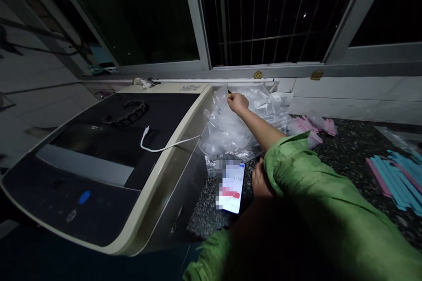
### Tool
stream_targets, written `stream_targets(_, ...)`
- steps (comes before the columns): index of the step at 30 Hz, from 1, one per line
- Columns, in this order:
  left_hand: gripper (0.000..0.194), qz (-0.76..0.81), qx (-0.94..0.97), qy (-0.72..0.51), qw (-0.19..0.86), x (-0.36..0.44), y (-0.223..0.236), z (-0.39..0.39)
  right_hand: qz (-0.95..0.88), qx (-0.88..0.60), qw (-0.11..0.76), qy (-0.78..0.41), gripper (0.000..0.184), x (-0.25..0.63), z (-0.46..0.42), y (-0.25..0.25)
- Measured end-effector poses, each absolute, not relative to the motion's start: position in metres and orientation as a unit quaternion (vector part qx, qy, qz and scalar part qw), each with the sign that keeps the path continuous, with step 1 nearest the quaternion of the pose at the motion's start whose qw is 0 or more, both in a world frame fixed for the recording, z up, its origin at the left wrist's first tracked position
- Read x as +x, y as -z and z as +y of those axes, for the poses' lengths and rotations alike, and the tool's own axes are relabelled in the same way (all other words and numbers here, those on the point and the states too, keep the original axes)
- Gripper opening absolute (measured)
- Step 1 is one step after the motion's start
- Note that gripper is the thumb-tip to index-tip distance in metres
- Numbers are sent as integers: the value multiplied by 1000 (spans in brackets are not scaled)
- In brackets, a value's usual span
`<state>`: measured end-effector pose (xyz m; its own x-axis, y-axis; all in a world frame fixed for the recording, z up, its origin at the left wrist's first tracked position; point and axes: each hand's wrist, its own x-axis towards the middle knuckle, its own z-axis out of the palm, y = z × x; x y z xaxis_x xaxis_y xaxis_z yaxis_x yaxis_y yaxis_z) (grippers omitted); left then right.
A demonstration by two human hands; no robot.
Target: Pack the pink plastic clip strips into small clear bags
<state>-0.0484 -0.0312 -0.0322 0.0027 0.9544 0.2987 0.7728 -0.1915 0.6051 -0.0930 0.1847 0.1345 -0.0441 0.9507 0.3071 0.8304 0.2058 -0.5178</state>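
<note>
My right hand (237, 103) reaches forward over the dark speckled counter (346, 149), its fingers closed in a pinch on the top of a big clear plastic bag (227, 131) that stands against the wall. The bag is crumpled, and its contents are unclear. My left hand (260, 181) lies low on the counter just right of a lit phone (231, 186). My green right sleeve (313, 193) covers much of that hand, so its fingers do not show.
A top-loading washing machine (99, 171) fills the left, with a white charging cable (165, 145) and a dark chain-like object (127, 114) on its lid. Pink strips (313, 125) and blue strips (398, 175) lie on the counter at right. A barred window (263, 13) is behind.
</note>
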Motion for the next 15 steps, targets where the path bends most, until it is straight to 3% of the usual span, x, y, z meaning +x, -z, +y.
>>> stream_targets(6,51,618,672,-360,191,-46,17,-40,-719,-546,419,-91,23,-86,185,-150)
stream_targets(9,59,602,678,-362,217,-47,3,-45,-736,-468,476,-114,24,-77,187,-158)
stream_targets(15,66,595,670,-394,206,-54,-12,-49,-751,-478,434,-138,23,-64,180,-162)
